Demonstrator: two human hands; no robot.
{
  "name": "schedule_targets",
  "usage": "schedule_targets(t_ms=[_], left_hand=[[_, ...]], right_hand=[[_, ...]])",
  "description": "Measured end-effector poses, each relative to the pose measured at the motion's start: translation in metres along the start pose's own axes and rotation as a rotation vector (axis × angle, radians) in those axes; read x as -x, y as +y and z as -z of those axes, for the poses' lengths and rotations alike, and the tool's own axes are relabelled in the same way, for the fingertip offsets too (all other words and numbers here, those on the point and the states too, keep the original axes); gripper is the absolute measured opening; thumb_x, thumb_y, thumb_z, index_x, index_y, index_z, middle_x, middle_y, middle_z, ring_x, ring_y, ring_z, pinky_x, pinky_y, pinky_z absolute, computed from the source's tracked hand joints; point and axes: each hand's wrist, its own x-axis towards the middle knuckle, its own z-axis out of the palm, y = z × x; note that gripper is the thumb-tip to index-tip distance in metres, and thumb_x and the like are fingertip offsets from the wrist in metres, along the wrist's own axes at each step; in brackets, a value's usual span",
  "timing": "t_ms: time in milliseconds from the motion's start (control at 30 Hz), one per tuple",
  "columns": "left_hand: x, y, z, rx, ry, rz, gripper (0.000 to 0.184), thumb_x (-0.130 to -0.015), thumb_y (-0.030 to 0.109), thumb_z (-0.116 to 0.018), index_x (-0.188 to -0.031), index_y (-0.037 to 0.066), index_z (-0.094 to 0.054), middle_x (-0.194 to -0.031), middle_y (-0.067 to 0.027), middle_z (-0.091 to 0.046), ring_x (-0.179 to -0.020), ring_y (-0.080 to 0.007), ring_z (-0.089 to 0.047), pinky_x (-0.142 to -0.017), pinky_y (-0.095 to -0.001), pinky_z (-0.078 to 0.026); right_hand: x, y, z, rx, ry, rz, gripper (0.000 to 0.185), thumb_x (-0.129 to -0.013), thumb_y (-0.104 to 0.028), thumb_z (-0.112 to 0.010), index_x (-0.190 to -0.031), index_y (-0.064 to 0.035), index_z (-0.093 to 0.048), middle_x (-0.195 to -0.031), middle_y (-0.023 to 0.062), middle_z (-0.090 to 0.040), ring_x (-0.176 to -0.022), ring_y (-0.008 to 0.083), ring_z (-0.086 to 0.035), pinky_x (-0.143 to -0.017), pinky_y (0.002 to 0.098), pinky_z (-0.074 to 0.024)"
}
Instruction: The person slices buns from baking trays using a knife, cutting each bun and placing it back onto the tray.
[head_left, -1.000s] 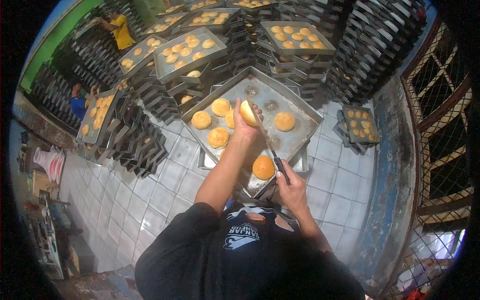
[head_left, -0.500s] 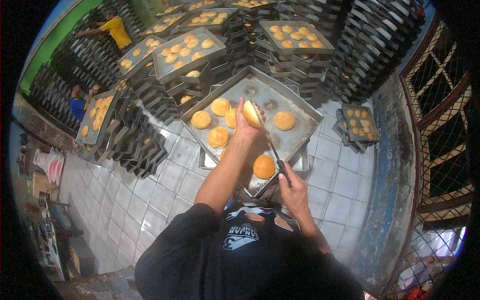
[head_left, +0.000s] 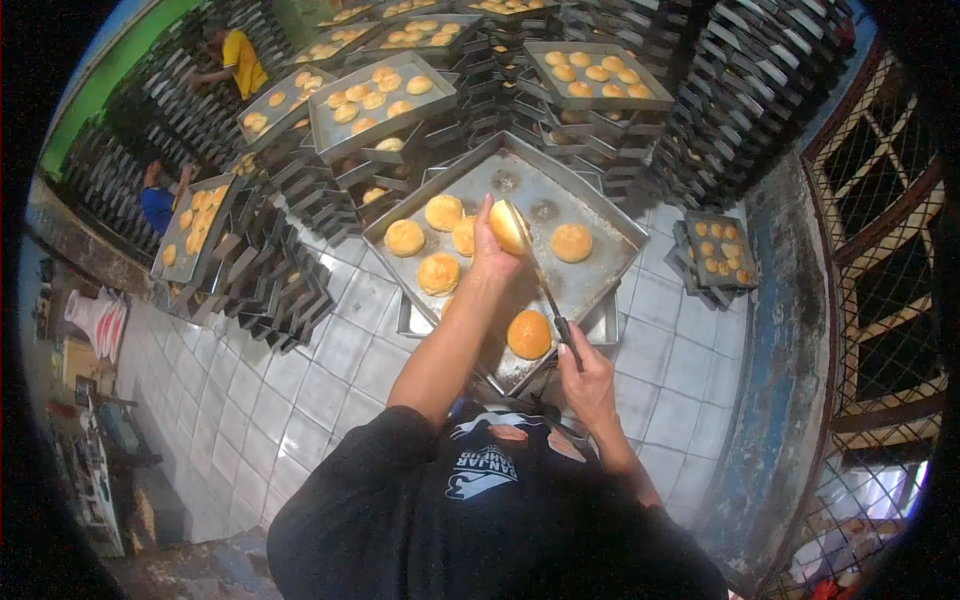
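My left hand [head_left: 495, 255] is closed around a bun [head_left: 508, 228], tilted so that its pale side shows. In my right hand [head_left: 587, 382] is the black handle of a long knife [head_left: 547, 290]. The thin blade runs up to the bun and lies against it; whether it has cut in, I cannot tell. Both hands are over a metal baking tray [head_left: 610, 215]. Several golden buns lie on it: one bun [head_left: 571, 243] to the right, another bun [head_left: 528, 334] near the front corner, and a bun [head_left: 438, 274] among those on the left. My forearm partly hides the left group.
Stacked trays surround me, including a tray of buns [head_left: 345, 150] behind and another [head_left: 560, 100] at the back right. A low stack [head_left: 690, 235] stands right on the tiled floor [head_left: 300, 385]. Two people, one in a yellow shirt [head_left: 243, 65], are at the far left.
My hands, the bun and the knife hold nearly the same pose. The view has shifted slightly. At the far left, the person in yellow has drawn an arm in.
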Motion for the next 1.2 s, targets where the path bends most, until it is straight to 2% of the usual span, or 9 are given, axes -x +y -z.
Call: schedule_targets(t_ms=[167, 400, 533, 567, 700, 767, 933, 1000, 1200], left_hand=[[0.013, -0.018, -0.01, -0.073, 0.017, 0.074, 0.043, -0.093, 0.056, -0.068, -0.084, 0.014, -0.063, -0.07, -0.0014, -0.062, -0.061, -0.019, -0.061, -0.053, -0.0326, -0.049], [0.021, -0.001, -0.026, -0.084, 0.01, 0.014, 0.039, -0.094, 0.053, -0.069, -0.082, 0.016, -0.065, -0.071, -0.0006, -0.062, -0.062, -0.018, -0.062, -0.055, -0.0335, -0.05], [0.029, -0.031, -0.021, -0.167, 0.032, 0.1, 0.039, -0.093, 0.053, -0.069, -0.084, 0.015, -0.065, -0.072, -0.0013, -0.065, -0.062, -0.0187, -0.062, -0.057, -0.0336, -0.052], [0.025, -0.032, -0.006, -0.232, -0.104, 0.157, 0.039, -0.09, 0.055, -0.074, -0.091, 0.016, -0.069, -0.084, -0.001, -0.069, -0.078, -0.0197, -0.065, -0.078, -0.0393, -0.053], [0.015, -0.02, -0.009, -0.173, -0.112, 0.113, 0.039, -0.09, 0.054, -0.073, -0.091, 0.015, -0.069, -0.084, -0.001, -0.07, -0.08, -0.0189, -0.065, -0.077, -0.0378, -0.053], [0.014, -0.002, -0.013, -0.128, 0.0, 0.063, 0.037, -0.094, 0.053, -0.069, -0.084, 0.017, -0.067, -0.072, -0.001, -0.066, -0.063, -0.0198, -0.064, -0.058, -0.035, -0.053], [0.041, -0.029, -0.021, -0.27, 0.022, 0.045, 0.038, -0.096, 0.054, -0.066, -0.085, 0.018, -0.067, -0.074, -0.0011, -0.067, -0.066, -0.0179, -0.065, -0.06, -0.0345, -0.053], [0.036, -0.041, -0.011, -0.239, -0.077, 0.08, 0.045, -0.095, 0.059, -0.066, -0.102, 0.014, -0.068, -0.09, -0.0009, -0.069, -0.082, -0.0183, -0.065, -0.078, -0.0381, -0.054], [0.029, -0.009, -0.015, -0.231, 0.043, 0.0, 0.054, -0.094, 0.07, -0.059, -0.096, 0.016, -0.066, -0.085, -0.0002, -0.067, -0.078, -0.0176, -0.064, -0.07, -0.0365, -0.054]], right_hand=[[-0.023, -0.008, 0.001, -0.041, 0.018, -0.044, 0.041, -0.099, -0.013, -0.062, -0.137, 0.0054, -0.059, -0.125, 0.0299, -0.067, -0.116, 0.0417, -0.068, -0.096, 0.0423, -0.0548], [-0.004, -0.001, 0.007, -0.043, -0.06, -0.126, 0.042, -0.1, -0.015, -0.061, -0.138, 0.0049, -0.058, -0.123, 0.0317, -0.067, -0.116, 0.0406, -0.068, -0.095, 0.0422, -0.0545], [-0.025, -0.016, 0.008, -0.059, 0.023, -0.082, 0.042, -0.101, -0.016, -0.06, -0.137, 0.0053, -0.059, -0.12, 0.0322, -0.068, -0.113, 0.0411, -0.069, -0.094, 0.0433, -0.0545], [-0.035, -0.021, 0.009, -0.056, 0.009, -0.118, 0.042, -0.101, -0.017, -0.06, -0.137, 0.0051, -0.059, -0.119, 0.0323, -0.068, -0.112, 0.0418, -0.069, -0.093, 0.0432, -0.0545], [-0.03, -0.022, 0.014, -0.015, -0.035, -0.111, 0.043, -0.1, -0.016, -0.06, -0.139, 0.0036, -0.058, -0.117, 0.0326, -0.068, -0.11, 0.0442, -0.069, -0.091, 0.0433, -0.0549], [-0.009, -0.012, 0.014, -0.004, -0.082, -0.132, 0.043, -0.101, -0.017, -0.06, -0.139, 0.0033, -0.058, -0.119, 0.0319, -0.068, -0.109, 0.0423, -0.07, -0.092, 0.0436, -0.0552], [-0.019, -0.011, 0.006, -0.088, -0.018, -0.164, 0.043, -0.101, -0.017, -0.061, -0.139, 0.0024, -0.059, -0.117, 0.0335, -0.068, -0.107, 0.0439, -0.07, -0.089, 0.0437, -0.0555], [-0.04, -0.029, 0.011, -0.011, -0.016, -0.156, 0.043, -0.1, -0.017, -0.062, -0.139, 0.0007, -0.059, -0.115, 0.0348, -0.067, -0.106, 0.045, -0.07, -0.088, 0.0441, -0.0553], [-0.001, -0.016, 0.016, -0.055, -0.052, -0.114, 0.045, -0.1, -0.018, -0.063, -0.141, -0.0004, -0.057, -0.11, 0.035, -0.067, -0.105, 0.0446, -0.07, -0.086, 0.0446, -0.0552]])
